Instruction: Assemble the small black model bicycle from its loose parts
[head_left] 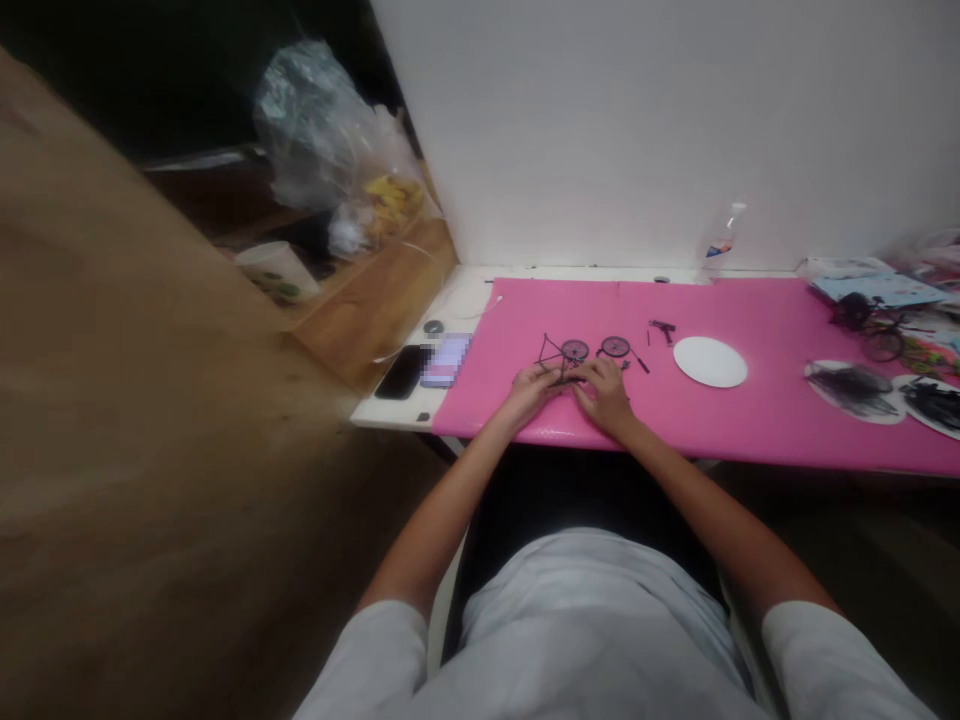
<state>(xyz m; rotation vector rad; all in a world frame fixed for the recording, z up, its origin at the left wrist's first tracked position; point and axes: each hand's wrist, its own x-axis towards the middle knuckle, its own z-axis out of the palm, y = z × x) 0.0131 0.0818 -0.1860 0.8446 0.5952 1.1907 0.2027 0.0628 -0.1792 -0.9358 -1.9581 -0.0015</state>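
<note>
My left hand (529,390) and my right hand (604,396) meet near the front edge of the pink-covered table. Fingers of both are closed around a small dark part (568,381) between them, too small to identify. Just beyond my left hand lies a thin black toy bicycle frame (551,353), with a small spoked wheel (575,350) beside or attached to it; I cannot tell which. Past my right fingers is another small wheel (615,346). A short black rod (640,361) and a dark angular bicycle part (664,328) lie to the right.
White plates (710,362) stand on the pink cover (757,420), two at right holding black pieces (855,388). A small bicycle (870,322) and packets sit far right. Phones (400,372) lie left. A clear bottle (722,243) stands near the white wall; plastic bags (322,130) are at upper left.
</note>
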